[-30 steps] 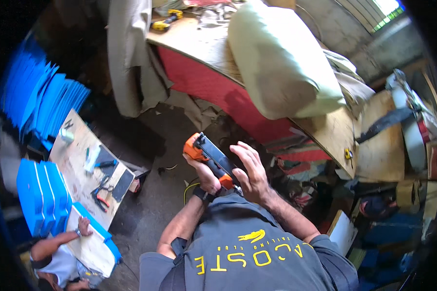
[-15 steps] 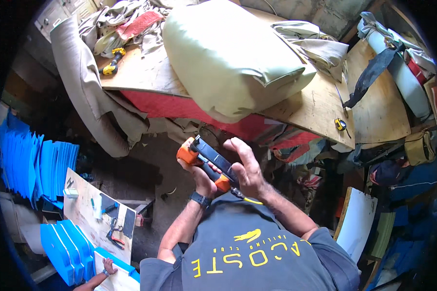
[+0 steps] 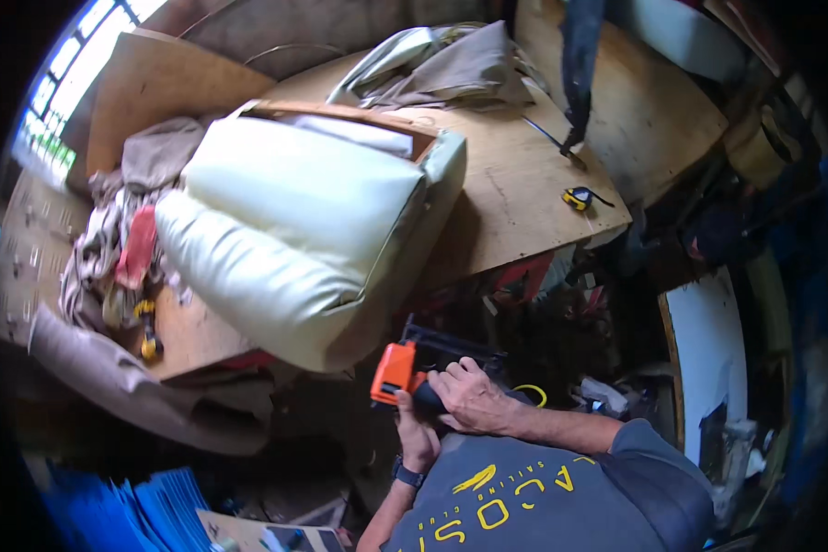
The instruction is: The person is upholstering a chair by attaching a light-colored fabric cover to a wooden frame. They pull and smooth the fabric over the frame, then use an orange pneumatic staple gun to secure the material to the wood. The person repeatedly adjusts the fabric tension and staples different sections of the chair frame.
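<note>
An orange and black air staple gun (image 3: 395, 370) is held in front of my chest, just off the near side of the table. Against its orange body, with the thumb up, my left hand (image 3: 418, 438) grips it from below; its other fingers are partly hidden. My right hand (image 3: 477, 397) is closed over the black handle. The long black magazine points to the right, and a yellow air hose (image 3: 532, 392) curves out beside my right wrist. Beyond the gun, a pale cream upholstered cushion (image 3: 294, 198) with a wooden frame sits on the plywood table (image 3: 501, 230).
On the table lie a yellow tape measure (image 3: 578, 198), a yellow and black power tool (image 3: 147, 329) and grey fabric (image 3: 451, 69). A beige padded strip (image 3: 129, 382) hangs off its left end. Blue foam sheets (image 3: 156, 511) stand lower left; a white panel (image 3: 707, 359) leans at right.
My view has swung to the right and upward. My right hand, open beside the staple gun before, is now closed on its handle. The left hand keeps its hold.
</note>
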Available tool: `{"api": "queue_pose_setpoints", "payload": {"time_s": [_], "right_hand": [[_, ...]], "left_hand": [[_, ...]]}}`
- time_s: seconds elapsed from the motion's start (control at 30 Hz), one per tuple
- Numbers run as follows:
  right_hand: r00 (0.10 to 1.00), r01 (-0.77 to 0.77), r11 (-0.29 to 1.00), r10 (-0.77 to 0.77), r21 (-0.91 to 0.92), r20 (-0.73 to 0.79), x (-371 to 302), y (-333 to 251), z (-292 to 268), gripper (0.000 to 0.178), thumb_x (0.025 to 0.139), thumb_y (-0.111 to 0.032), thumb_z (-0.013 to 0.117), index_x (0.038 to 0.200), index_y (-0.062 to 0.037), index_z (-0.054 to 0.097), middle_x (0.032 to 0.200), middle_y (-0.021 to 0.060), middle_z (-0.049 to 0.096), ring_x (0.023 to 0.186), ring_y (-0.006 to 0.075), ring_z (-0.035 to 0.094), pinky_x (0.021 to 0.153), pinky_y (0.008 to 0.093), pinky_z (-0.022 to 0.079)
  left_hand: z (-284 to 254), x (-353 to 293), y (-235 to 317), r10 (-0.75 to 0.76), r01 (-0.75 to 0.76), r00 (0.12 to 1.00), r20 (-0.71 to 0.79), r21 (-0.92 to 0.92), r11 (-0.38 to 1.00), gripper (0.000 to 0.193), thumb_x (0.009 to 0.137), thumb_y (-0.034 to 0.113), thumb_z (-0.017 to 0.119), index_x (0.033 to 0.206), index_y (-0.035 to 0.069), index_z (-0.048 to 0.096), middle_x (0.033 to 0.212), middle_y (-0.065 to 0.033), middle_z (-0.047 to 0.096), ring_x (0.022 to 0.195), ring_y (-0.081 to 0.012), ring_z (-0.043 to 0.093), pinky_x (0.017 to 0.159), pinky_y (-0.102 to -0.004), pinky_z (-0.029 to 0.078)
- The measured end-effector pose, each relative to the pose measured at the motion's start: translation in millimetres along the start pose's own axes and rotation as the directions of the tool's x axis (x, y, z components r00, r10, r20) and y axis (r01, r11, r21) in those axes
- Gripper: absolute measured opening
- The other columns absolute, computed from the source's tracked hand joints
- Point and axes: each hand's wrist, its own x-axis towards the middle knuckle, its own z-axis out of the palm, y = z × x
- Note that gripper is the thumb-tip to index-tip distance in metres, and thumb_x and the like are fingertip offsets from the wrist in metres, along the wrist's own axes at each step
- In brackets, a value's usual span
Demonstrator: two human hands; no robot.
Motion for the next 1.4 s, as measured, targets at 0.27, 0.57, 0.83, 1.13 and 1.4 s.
{"api": "queue_pose_setpoints", "payload": {"time_s": [0.27, 0.57, 0.83, 1.13, 1.4], "right_hand": [[0.656, -0.569, 0.445, 0.752, 0.692, 0.056, -28.8, 72.9, -3.7, 0.059, 0.087, -0.033, 0.075, 0.129, 0.0045, 0.055, 0.101, 0.0297, 0.071, 0.099, 0.0487, 0.071, 0.086, 0.0527, 0.058], [0.524, -0.577, 0.535, 0.822, 0.617, -0.223, 30.6, 254.4, -19.1, 0.056, 0.096, -0.027, 0.065, 0.138, 0.0052, 0.048, 0.116, 0.0363, 0.066, 0.112, 0.0551, 0.062, 0.098, 0.0541, 0.052], [0.466, -0.809, 0.485, 0.874, 0.334, -0.139, 79.4, 378.7, 39.6, 0.059, 0.090, -0.027, 0.077, 0.135, -0.0002, 0.049, 0.113, 0.0264, 0.067, 0.107, 0.0454, 0.066, 0.091, 0.0546, 0.052], [0.436, -0.837, 0.483, 0.873, 0.257, -0.221, 90.3, 378.7, 58.9, 0.064, 0.088, -0.020, 0.079, 0.140, -0.0015, 0.047, 0.129, 0.0216, 0.059, 0.120, 0.0401, 0.057, 0.100, 0.0518, 0.048], [0.462, -0.615, 0.577, 0.816, 0.538, -0.348, 132.3, 310.5, -10.2, 0.014, 0.093, -0.015, 0.073, 0.098, -0.0027, 0.067, 0.098, 0.0146, 0.067, 0.099, 0.0342, 0.066, 0.087, 0.0436, 0.053]], "left_hand": [[105.3, 55.5, 135.6, -0.375, -0.647, 0.588, 0.716, 0.695, 0.313, 0.027, 0.098, 0.011, 0.071, 0.122, -0.001, 0.072, 0.113, -0.0137, 0.076, 0.110, -0.0265, 0.071, 0.099, -0.0374, 0.054], [202.5, 245.9, 247.1, -0.070, -0.791, 0.576, 0.814, 0.534, -0.300, 0.030, 0.091, -0.002, 0.070, 0.121, 0.004, 0.070, 0.126, -0.0154, 0.071, 0.122, -0.0347, 0.065, 0.104, -0.0428, 0.051], [232.9, 346.3, 233.6, -0.419, -0.830, 0.545, 0.726, 0.400, -0.388, 0.041, 0.100, 0.034, 0.061, 0.125, 0.002, 0.067, 0.129, -0.0188, 0.066, 0.128, -0.0402, 0.057, 0.116, -0.0496, 0.038], [254.3, 383.8, 212.6, -0.674, -0.858, 0.498, 0.546, 0.422, -0.291, 0.033, 0.101, 0.031, 0.056, 0.091, 0.002, 0.070, 0.086, -0.0149, 0.069, 0.083, -0.0370, 0.063, 0.081, -0.0468, 0.046], [246.1, 378.7, 203.4, -0.584, -0.846, 0.525, 0.618, 0.452, -0.282, 0.016, 0.096, 0.020, 0.069, 0.091, 0.005, 0.072, 0.087, -0.0120, 0.073, 0.080, -0.0330, 0.065, 0.081, -0.0438, 0.047]]}}
